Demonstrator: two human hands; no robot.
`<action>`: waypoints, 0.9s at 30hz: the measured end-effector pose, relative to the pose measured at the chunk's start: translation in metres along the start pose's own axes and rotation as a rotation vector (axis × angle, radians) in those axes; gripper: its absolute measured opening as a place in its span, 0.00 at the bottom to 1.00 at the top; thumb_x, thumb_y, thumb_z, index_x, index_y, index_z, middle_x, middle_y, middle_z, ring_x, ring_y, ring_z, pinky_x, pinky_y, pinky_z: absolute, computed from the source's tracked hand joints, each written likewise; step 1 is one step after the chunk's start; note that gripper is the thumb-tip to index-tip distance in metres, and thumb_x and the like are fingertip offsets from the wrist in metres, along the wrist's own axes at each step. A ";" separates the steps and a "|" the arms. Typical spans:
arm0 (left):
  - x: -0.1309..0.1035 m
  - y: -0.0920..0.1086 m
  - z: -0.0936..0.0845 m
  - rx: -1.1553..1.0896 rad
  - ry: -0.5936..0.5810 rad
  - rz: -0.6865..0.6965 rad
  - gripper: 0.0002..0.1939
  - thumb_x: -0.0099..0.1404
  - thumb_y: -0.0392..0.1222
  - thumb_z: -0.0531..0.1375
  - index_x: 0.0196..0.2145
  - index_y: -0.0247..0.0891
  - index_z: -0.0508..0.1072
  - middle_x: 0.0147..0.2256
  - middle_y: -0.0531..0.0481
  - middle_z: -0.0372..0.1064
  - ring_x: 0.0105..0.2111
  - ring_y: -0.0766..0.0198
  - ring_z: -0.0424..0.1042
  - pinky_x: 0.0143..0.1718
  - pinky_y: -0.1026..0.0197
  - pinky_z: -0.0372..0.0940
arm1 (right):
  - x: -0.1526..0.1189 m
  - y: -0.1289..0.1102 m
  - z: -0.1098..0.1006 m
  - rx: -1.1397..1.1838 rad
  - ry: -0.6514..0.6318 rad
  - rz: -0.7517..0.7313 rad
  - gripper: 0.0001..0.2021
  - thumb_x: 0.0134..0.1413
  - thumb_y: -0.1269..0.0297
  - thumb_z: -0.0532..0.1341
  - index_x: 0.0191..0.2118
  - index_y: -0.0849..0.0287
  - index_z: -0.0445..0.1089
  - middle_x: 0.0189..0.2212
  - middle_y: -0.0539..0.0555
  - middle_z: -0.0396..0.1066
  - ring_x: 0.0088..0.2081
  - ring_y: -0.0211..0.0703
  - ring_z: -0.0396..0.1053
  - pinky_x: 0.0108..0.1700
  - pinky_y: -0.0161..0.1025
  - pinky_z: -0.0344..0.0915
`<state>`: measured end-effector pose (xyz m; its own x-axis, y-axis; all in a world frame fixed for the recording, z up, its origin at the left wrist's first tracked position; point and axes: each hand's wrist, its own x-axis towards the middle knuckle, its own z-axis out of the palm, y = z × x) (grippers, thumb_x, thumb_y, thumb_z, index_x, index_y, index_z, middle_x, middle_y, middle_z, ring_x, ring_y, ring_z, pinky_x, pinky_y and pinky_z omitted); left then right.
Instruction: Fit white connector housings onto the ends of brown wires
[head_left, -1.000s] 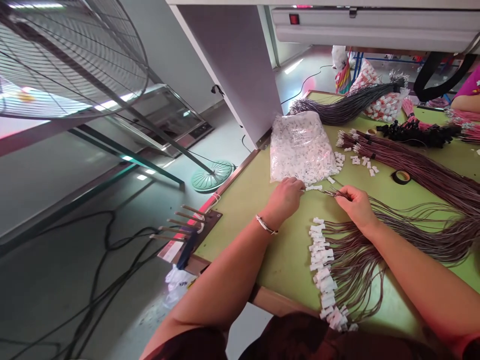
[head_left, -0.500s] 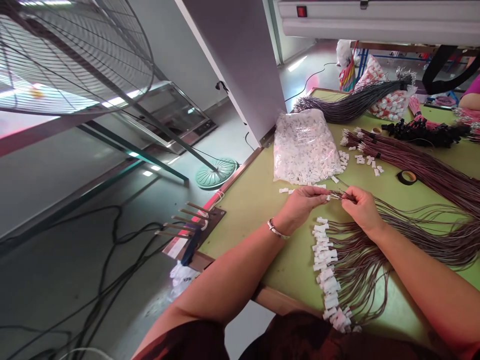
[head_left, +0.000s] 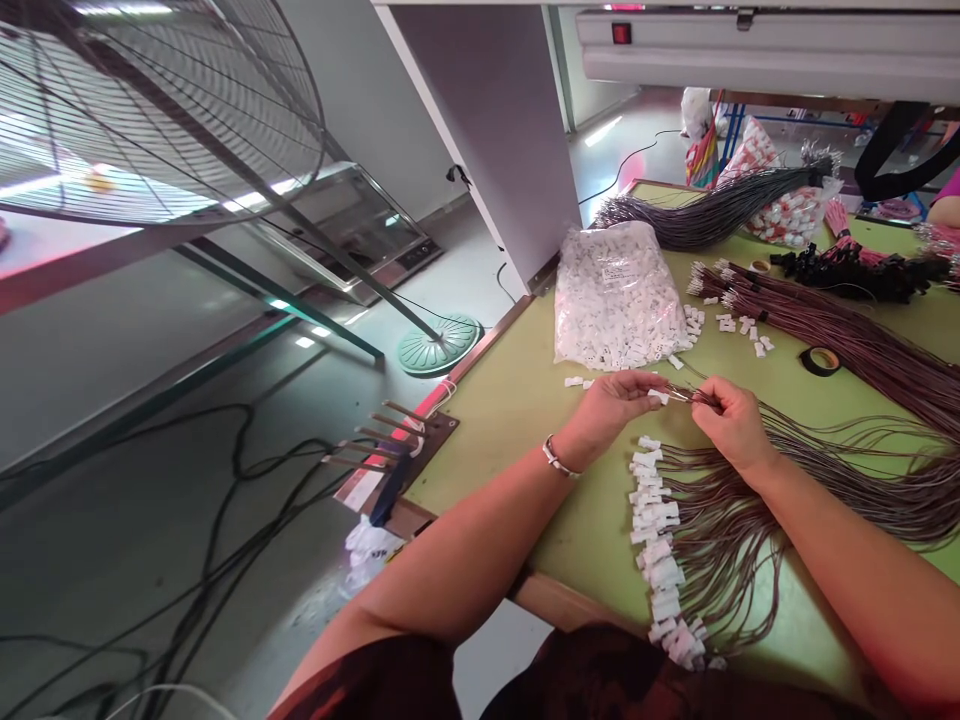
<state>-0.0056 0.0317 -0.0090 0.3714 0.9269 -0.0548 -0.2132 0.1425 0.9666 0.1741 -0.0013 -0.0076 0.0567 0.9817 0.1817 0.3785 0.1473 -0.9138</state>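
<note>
Between thumb and fingers, my left hand [head_left: 611, 415] pinches a small white connector housing [head_left: 658, 397]. My right hand [head_left: 729, 420] is closed around a few thin brown wires [head_left: 694, 396], whose bare metal ends point toward the housing. Whether a wire end sits inside the housing is too small to tell. Below both hands lies a stacked column of white connectors [head_left: 660, 550] with brown wires [head_left: 724, 540] attached, trailing to the right. A clear bag of white housings [head_left: 619, 300] lies just beyond my left hand, with loose housings [head_left: 576, 382] near it.
Brown wire bundles [head_left: 840, 330] and a roll of black tape [head_left: 820, 361] lie at the right. Dark wires [head_left: 690, 212] rest farther back. A pegged block [head_left: 420, 450] is fixed at the table's left edge. A fan [head_left: 439, 342] stands on the floor beyond.
The white housing shows more clearly at my left fingertips, and my hands are slightly farther apart. The whole view has shifted a little to the right.
</note>
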 end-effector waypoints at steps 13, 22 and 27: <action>0.002 -0.001 -0.003 -0.068 -0.019 -0.065 0.12 0.48 0.36 0.69 0.33 0.34 0.77 0.31 0.50 0.75 0.32 0.68 0.72 0.41 0.61 0.66 | -0.001 0.001 0.003 -0.079 0.021 -0.035 0.05 0.41 0.67 0.56 0.20 0.57 0.58 0.16 0.44 0.51 0.20 0.32 0.48 0.23 0.33 0.47; -0.002 -0.003 0.007 0.206 -0.015 0.094 0.08 0.51 0.38 0.67 0.29 0.33 0.76 0.30 0.47 0.74 0.31 0.66 0.71 0.37 0.60 0.68 | -0.003 0.009 0.005 -0.131 -0.078 -0.039 0.02 0.41 0.68 0.56 0.22 0.58 0.61 0.16 0.44 0.55 0.21 0.33 0.51 0.24 0.32 0.50; 0.000 -0.007 0.010 0.160 -0.023 0.085 0.18 0.51 0.35 0.67 0.42 0.33 0.74 0.31 0.48 0.73 0.31 0.67 0.72 0.37 0.61 0.69 | -0.001 0.011 0.007 -0.113 -0.081 -0.029 0.03 0.42 0.67 0.56 0.22 0.58 0.61 0.16 0.44 0.56 0.21 0.33 0.51 0.24 0.32 0.50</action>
<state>0.0049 0.0276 -0.0132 0.3786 0.9250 0.0330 -0.0988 0.0049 0.9951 0.1723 0.0001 -0.0203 -0.0291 0.9844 0.1734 0.4805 0.1659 -0.8612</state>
